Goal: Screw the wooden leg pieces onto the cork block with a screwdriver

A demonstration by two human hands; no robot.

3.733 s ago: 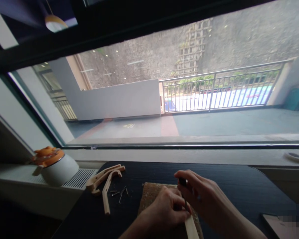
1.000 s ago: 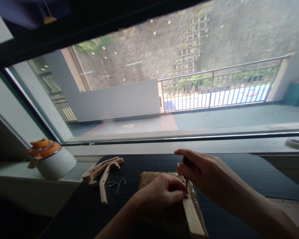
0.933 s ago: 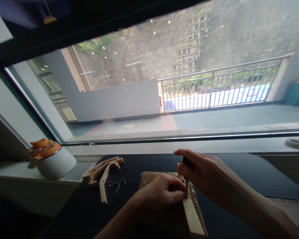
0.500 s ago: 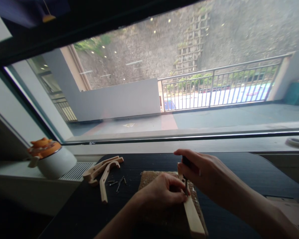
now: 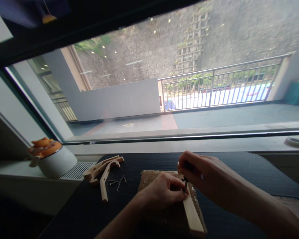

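Observation:
My right hand [image 5: 204, 177] is wrapped round a small dark-handled screwdriver [image 5: 184, 184], whose tip points down at a pale wooden strip [image 5: 192, 215]. The strip lies along a brown cork mat [image 5: 149, 177] on the dark table [image 5: 239, 169]. My left hand [image 5: 161, 194] is pinched at the spot where the tip meets the strip; what its fingertips hold is too small to name. To the left lie curved wooden pieces [image 5: 103, 171] and several small screws [image 5: 119, 182].
A white pot with an orange lid [image 5: 51, 157] stands on the sill at the left, beside a vent grille [image 5: 77, 170]. A roll of tape [image 5: 292, 142] sits on the sill at the far right. A wide window fills the back.
My right hand has tipped a little lower over the strip and its fingers have shifted round the screwdriver. The left hand keeps its pinch at the same spot.

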